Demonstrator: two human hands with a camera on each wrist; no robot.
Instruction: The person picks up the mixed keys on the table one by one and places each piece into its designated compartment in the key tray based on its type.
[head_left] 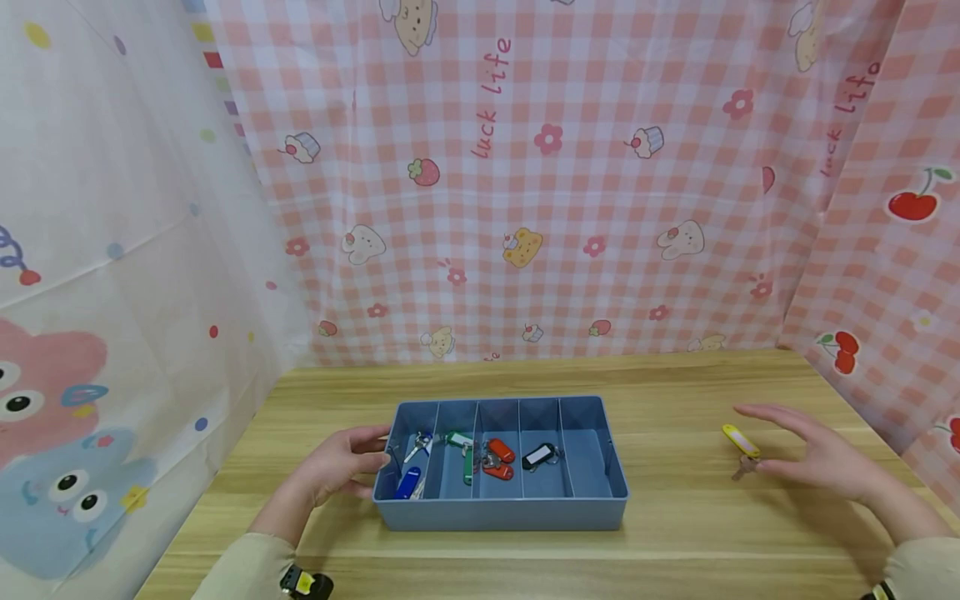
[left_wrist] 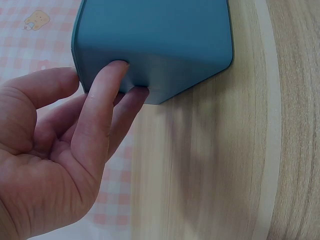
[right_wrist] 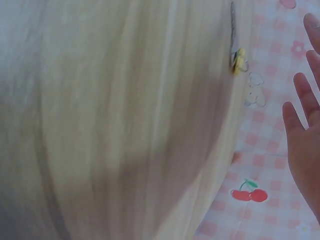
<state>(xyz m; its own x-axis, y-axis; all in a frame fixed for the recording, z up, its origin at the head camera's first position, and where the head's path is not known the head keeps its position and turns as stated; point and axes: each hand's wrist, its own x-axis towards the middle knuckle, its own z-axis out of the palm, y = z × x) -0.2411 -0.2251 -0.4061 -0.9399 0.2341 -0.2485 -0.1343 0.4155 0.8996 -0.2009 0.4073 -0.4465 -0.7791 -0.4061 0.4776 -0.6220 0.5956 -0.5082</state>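
A blue-grey divided box [head_left: 501, 514] sits on the table. My left hand [head_left: 337, 467] rests at its left end, fingertips against the outer wall and rim. In the left wrist view, slightly bent fingers [left_wrist: 102, 107] touch that wall. Within the box lie key tags with keys: blue ones [head_left: 408, 483] at far left, then green [head_left: 468, 463], red [head_left: 500, 451] and a black one [head_left: 538, 455]. A yellow key tag [head_left: 741, 440] with a key lies on the table at right. My right hand [head_left: 817, 458] spreads thumb and fingers around it, holding nothing.
The wooden table [head_left: 675, 550] extends around the box. Behind it hangs a pink checked curtain [head_left: 570, 200], which also runs down the right side. A white curtain [head_left: 172, 275] with cartoon prints borders the left.
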